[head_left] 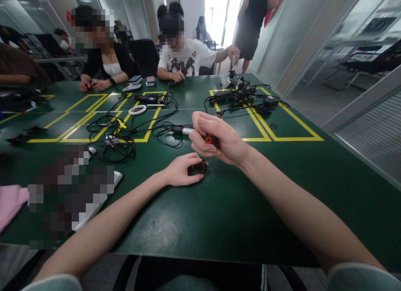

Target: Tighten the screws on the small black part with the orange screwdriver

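My left hand (183, 169) rests on the green table, its thumb and fingers curved around a small dark round part (202, 167) and gripping it. Just above, my right hand (219, 138) is closed around a screwdriver (210, 139) with a red and black handle. Most of the handle is hidden in the fist. The tool's lower end is over the dark part, but whether it touches cannot be made out.
Beyond my hands lie tangled black cables (115, 151), a white tape roll (137, 110) and a heap of black devices (241, 94). Yellow tape lines (297, 139) mark the green table (163, 224). A blurred-out flat item (117, 178) lies left. Two people sit opposite, handling small things.
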### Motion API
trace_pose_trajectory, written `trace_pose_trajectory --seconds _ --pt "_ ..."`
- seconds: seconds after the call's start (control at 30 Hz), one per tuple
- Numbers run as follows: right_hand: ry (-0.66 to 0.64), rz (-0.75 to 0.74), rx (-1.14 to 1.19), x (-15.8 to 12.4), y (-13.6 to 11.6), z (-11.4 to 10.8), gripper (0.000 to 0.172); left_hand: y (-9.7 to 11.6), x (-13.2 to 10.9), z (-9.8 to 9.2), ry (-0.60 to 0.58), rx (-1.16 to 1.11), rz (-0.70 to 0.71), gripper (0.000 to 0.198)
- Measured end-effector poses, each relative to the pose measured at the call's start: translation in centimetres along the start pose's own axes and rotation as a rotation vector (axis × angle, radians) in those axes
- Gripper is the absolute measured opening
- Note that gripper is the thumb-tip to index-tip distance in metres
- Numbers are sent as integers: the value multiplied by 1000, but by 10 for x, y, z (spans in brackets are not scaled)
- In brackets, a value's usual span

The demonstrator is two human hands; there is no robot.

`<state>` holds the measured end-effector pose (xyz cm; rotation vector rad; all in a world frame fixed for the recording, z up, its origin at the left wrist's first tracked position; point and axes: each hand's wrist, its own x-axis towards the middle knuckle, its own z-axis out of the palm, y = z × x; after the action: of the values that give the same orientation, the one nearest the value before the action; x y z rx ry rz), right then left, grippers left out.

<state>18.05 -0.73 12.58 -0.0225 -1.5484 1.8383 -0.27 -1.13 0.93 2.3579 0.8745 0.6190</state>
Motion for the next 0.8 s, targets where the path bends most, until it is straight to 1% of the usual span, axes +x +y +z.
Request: trace_pose_trajectory --seconds 0.13,0.2,0.3,0.33,0.4,0.47,0.5,0.63,0.8 --pt "17 -18 -38 1 1 1 46 0 0 0 11 -12 12 35" --pt "36 -28 -35 2 1 2 50 0 0 0 13 -15 15 34" --pt "33 -1 6 3 0 3 57 0 0 0 10 -16 11 36" --pt "30 12 15 2 -1 2 57 0 0 0 10 -14 10 36" --pt "39 23 19 1 -1 1 48 1 0 0 10 -3 4 36" --pt "61 -4 11 0 0 0 38 1 0 -1 4 10 1 35" --pt "70 -21 5 -1 1 -1 37 1 0 -1 1 15 0 35" --pt "84 -56 -34 1 5 -3 47 1 1 -1 1 13 6 35" --pt "105 -23 -49 4 2 -1 54 2 1 -1 -4 15 2 35"
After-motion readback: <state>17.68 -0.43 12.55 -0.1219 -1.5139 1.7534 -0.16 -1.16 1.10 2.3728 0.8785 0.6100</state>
